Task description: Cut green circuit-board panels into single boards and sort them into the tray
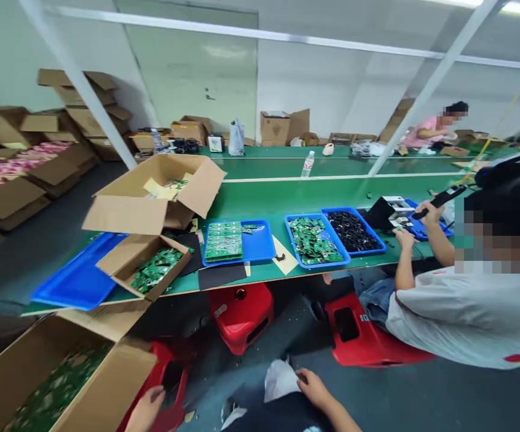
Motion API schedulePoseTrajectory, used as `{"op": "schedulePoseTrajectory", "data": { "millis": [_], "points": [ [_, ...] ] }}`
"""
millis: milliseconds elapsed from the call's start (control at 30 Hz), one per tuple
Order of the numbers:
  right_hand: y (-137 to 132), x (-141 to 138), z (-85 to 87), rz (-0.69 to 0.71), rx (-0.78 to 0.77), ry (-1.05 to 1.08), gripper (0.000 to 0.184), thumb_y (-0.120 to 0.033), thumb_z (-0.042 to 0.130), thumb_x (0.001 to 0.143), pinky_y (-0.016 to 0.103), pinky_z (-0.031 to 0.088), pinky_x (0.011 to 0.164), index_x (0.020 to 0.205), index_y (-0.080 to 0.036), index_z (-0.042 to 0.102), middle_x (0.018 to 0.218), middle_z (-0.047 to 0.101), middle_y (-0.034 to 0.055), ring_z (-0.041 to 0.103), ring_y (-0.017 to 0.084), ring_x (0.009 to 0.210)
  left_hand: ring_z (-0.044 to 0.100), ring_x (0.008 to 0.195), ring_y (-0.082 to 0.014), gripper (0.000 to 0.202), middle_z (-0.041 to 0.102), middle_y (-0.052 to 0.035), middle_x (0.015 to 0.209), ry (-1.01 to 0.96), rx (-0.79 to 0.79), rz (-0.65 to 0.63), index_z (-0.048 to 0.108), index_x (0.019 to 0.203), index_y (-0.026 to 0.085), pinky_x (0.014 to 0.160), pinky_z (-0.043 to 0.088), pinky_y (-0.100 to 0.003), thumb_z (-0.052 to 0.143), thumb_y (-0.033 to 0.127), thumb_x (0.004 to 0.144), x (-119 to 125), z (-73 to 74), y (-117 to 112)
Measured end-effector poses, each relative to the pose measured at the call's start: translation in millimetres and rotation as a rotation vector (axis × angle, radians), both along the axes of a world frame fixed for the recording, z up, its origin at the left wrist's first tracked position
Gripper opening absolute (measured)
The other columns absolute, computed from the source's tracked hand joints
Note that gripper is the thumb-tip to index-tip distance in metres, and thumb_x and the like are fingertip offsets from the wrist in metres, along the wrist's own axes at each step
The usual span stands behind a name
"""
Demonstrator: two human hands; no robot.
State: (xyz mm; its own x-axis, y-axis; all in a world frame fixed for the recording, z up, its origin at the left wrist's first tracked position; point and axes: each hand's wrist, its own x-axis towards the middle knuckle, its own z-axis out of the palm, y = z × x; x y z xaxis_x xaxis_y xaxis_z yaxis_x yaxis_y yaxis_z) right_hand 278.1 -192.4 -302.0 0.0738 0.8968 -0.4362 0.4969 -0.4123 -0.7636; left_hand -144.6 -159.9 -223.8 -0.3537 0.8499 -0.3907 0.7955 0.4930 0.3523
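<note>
My left hand (146,410) is low in view, beside a red stool (176,393) and the flap of a large cardboard box (102,390) with green circuit boards inside. Its fingers look loosely bent and blurred; whether they touch the stool I cannot tell. My right hand (314,389) is in front of my dark clothing, with fingers curled at the edge of a limp white piece (280,380), cloth or paper. On the bench ahead, a blue tray (262,241) holds stacked board panels, and another blue tray (302,264) holds loose green boards.
A co-worker (462,306) sits at right on a red stool (354,336), holding a black tool (442,201). Another red stool (242,315) stands under the green bench (251,198). A small box of boards (152,293) sits at the bench's left, near an empty blue tray (77,273).
</note>
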Motion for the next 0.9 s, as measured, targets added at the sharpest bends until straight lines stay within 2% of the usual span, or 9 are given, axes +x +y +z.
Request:
{"op": "schedulePoseTrajectory", "data": {
  "millis": [100,200,300,367,433,533,600,700,900],
  "points": [
    [40.3,-14.5,5.9,0.008,0.055,0.036,0.025,-0.024,0.044,0.055,0.036,0.048,0.069,0.069,-0.024,0.065,0.069,0.066,0.0041,0.063,0.025,0.072,0.063,0.088,-0.0245,0.016,0.069,-0.0017,0.079,-0.151,0.04,-0.015,0.059,0.075,0.022,0.083,0.048,-0.034,0.051,0.032,0.066,8.7,10.7,71.6],
    [94.7,-14.9,15.1,0.037,0.136,0.07,0.025,-0.023,0.044,0.064,0.033,0.048,0.074,0.077,-0.021,0.065,0.078,0.067,0.0058,0.062,0.021,0.076,0.061,0.094,-0.0258,0.029,0.069,-0.0059,0.088,-0.252,0.05,0.003,0.059,0.084,0.019,0.087,0.044,-0.036,0.047,0.036,0.064,42.1,19.2,110.2],
    [166.4,6.1,37.3,-0.017,0.231,0.048,0.029,-0.026,0.039,0.074,0.036,0.043,0.083,0.088,-0.018,0.063,0.095,0.062,0.0108,0.057,0.022,0.088,0.062,0.091,-0.0228,0.031,0.069,-0.0057,0.088,-0.299,0.006,-0.035,0.059,0.087,0.018,0.085,0.045,-0.033,0.047,0.036,0.065,81.2,19.8,122.5],
    [218.6,28.9,58.8,-0.151,0.361,-0.065,0.032,-0.029,0.037,0.077,0.039,0.042,0.082,0.096,-0.016,0.06,0.096,0.059,0.0132,0.055,0.023,0.087,0.063,0.087,-0.0201,0.029,0.069,-0.0045,0.086,-0.334,-0.051,-0.083,0.061,0.086,0.018,0.081,0.047,-0.029,0.05,0.034,0.064,97.7,17.6,125.2],
    [265.9,52.6,80.0,-0.289,0.442,-0.251,0.037,-0.032,0.038,0.078,0.04,0.041,0.082,0.105,-0.014,0.055,0.099,0.055,0.0144,0.054,0.024,0.086,0.063,0.085,-0.0195,0.03,0.069,-0.0061,0.086,-0.336,-0.107,-0.108,0.062,0.087,0.015,0.08,0.047,-0.028,0.05,0.032,0.065,102.0,16.2,127.8],
    [314.4,76.6,98.8,-0.412,0.3,-0.515,0.046,-0.038,0.046,0.076,0.04,0.041,0.078,0.112,-0.009,0.05,0.106,0.048,0.0207,0.052,0.029,0.093,0.062,0.088,-0.0197,0.035,0.067,-0.0096,0.091,-0.306,-0.162,-0.111,0.06,0.093,0.011,0.082,0.046,-0.028,0.048,0.031,0.068,90.4,16.7,134.6],
    [329.7,82.0,99.7,-0.421,0.17,-0.631,0.05,-0.041,0.048,0.076,0.041,0.042,0.073,0.112,-0.007,0.05,0.105,0.047,0.023,0.053,0.032,0.092,0.061,0.09,-0.0192,0.036,0.066,-0.01,0.095,-0.297,-0.182,-0.111,0.059,0.097,0.011,0.083,0.044,-0.028,0.047,0.029,0.069,77.5,16.8,141.1],
    [334.7,81.3,90.7,-0.404,0.06,-0.731,0.048,-0.041,0.047,0.077,0.04,0.042,0.071,0.111,-0.008,0.052,0.101,0.05,0.0213,0.053,0.033,0.092,0.06,0.091,-0.0185,0.035,0.065,-0.0107,0.097,-0.314,-0.197,-0.13,0.059,0.099,0.011,0.083,0.044,-0.027,0.048,0.027,0.07,58.1,15.1,153.8],
    [330.5,78.9,85.8,-0.465,0.088,-0.767,0.048,-0.038,0.046,0.077,0.039,0.04,0.07,0.114,-0.008,0.052,0.099,0.052,0.0208,0.053,0.032,0.088,0.059,0.091,-0.0207,0.034,0.064,-0.0107,0.098,-0.392,-0.164,-0.182,0.06,0.097,0.012,0.083,0.044,-0.031,0.052,0.026,0.068,27.9,20.2,188.0]
  ]
}}
